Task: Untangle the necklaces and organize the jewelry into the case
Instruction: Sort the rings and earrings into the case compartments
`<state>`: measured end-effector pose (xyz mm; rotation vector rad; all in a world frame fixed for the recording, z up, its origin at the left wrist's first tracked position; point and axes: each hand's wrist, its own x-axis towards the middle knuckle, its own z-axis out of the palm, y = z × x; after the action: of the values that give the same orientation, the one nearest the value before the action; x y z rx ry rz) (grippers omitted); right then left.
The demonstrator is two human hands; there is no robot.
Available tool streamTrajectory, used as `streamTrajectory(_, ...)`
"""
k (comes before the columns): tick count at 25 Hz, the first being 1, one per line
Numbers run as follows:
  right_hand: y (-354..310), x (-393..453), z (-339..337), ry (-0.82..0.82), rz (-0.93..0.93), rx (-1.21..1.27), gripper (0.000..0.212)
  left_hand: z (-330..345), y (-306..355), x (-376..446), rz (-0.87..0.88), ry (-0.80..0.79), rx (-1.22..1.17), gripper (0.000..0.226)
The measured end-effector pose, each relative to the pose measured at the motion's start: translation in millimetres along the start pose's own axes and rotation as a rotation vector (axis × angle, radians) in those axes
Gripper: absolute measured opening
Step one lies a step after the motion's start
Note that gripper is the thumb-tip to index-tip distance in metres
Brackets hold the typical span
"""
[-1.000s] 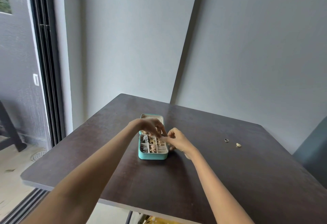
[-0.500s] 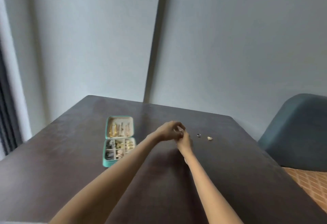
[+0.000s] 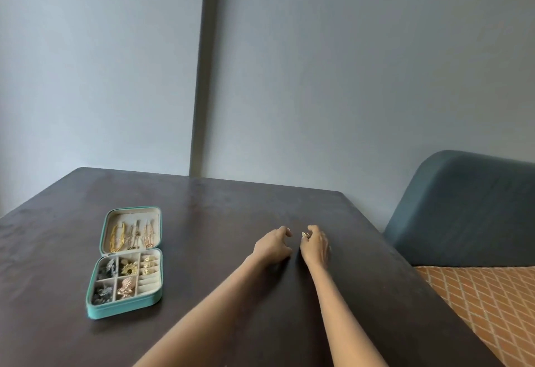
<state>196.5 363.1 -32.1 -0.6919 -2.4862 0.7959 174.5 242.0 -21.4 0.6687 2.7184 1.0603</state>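
Since the earlier frame both hands have left the teal case (image 3: 124, 310) and moved right. Now our left hand (image 3: 272, 246) rests curled and holding nothing on the dark table (image 3: 231, 201), while our right hand (image 3: 315, 246) pinches one small gold piece (image 3: 304, 234). The open case lies at lower left, well apart, with six compartments. A blue chair (image 3: 463, 210) stands at right.

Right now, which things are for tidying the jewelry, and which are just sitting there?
For the job:
- teal jewelry case, open
- necklaces in its lid
- small gold piece at the right hand
- left hand

Just there:
- dark table
- blue chair
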Motion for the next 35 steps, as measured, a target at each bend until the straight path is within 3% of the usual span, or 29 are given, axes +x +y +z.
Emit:
streamTrajectory(3,4.0,8.7,4.7,0.005,-0.003,-0.077,0.017,-4.8,-1.7,3.2,-0.030,-0.026,-0.027,0.045)
streamTrajectory(5,6.5,10.0,6.4,-0.020,-0.037,-0.003,0.015,-7.4,-2.3,4.9,-0.053,-0.046,-0.083,0.042)
streamTrajectory(9,3.2,0.2,-3.6,-0.262,-0.132,0.517,0.020,-6.8,-7.4,0.0,-0.056,0.024,-0.440,0.032)
streamTrajectory(13,-12.1,-18.4,-18.7,-0.423,-0.086,0.725,0.024,-14.1,-13.7,-14.6,-0.003,0.114,-0.660,0.017)
streamTrajectory(18,-34.4,-34.7,-17.7,-0.490,0.007,0.949,0.025,-53.3,-15.8,-28.5,0.125,0.195,-0.441,0.010)
streamTrajectory(21,-64.4,-47.1,-17.0,-0.488,-0.071,0.988,0.016,-97.2,-23.2,-44.5,0.179,0.215,-0.277,0.012)
streamTrajectory(23,-85.8,-57.1,-12.8,-0.459,-0.184,0.916,0.005,-126.1,-35.4,-58.2,0.144,0.213,-0.321,0.015)
streamTrajectory(25,-105.8,-66.4,-8.9,-0.440,-0.252,0.900,0.008,-153.7,-47.9,-72.3,0.132,0.145,-0.344,0.014)
streamTrajectory(30,-155.1,-106.7,10.1,-0.613,-0.364,0.867,0.019,-209.6,-99.1,-115.6,0.063,-0.019,-0.322,0.003)
streamTrajectory(35,-173.0,-138.5,33.1,-0.707,-0.455,0.758,0.024,-218.3,-134.5,-143.0,-0.032,-0.043,-0.249,0.004)
